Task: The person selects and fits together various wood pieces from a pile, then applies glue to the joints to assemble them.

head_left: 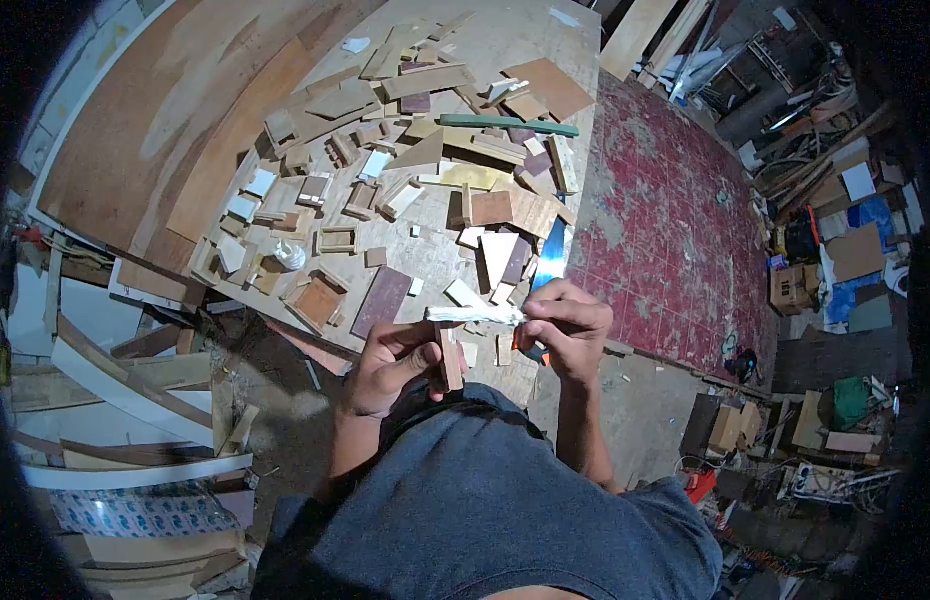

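Note:
My left hand (395, 370) grips a small wooden piece (450, 358), held upright over the near edge of the worktable (425, 225). My right hand (570, 325) pinches one end of a whitish strip (475, 314), whose other end lies against the top of the wooden piece. What the strip is made of cannot be made out. Behind my right hand, a saw-like tool with a blue-lit blade (552, 252) lies at the table's right edge, its orange and black handle partly hidden. A dark reddish board (382, 300) rests beyond my left hand.
Many wood offcuts and small box-like pieces (337, 240) cover the worktable, with a green strip (508, 125) across them. Large plywood sheets (145, 130) stand at left. Curved scraps (135, 380) are stacked at lower left. Red tiled floor (665, 220) and clutter lie to the right.

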`<action>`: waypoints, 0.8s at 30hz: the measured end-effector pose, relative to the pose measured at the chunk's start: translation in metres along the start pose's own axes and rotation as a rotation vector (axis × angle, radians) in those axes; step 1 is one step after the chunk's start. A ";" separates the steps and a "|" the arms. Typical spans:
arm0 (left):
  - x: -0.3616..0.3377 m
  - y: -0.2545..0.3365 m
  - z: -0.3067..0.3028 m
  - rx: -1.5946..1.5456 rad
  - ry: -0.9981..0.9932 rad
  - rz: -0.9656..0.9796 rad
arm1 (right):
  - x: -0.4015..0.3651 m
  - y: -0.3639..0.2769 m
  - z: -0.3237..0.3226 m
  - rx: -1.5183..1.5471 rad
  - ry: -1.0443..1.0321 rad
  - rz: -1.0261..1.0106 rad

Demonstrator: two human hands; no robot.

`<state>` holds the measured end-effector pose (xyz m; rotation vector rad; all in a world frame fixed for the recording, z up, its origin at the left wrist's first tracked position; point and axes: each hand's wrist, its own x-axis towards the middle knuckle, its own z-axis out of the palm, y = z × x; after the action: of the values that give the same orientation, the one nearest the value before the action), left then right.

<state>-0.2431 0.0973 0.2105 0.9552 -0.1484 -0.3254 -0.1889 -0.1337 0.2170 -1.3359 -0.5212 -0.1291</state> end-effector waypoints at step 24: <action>-0.003 -0.011 0.011 0.025 -0.112 0.002 | -0.011 -0.006 -0.010 0.084 -0.063 -0.012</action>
<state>-0.2506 0.0839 0.2083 0.9618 -0.2567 -0.3762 -0.1978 -0.1467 0.2166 -1.2580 -0.5814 -0.0742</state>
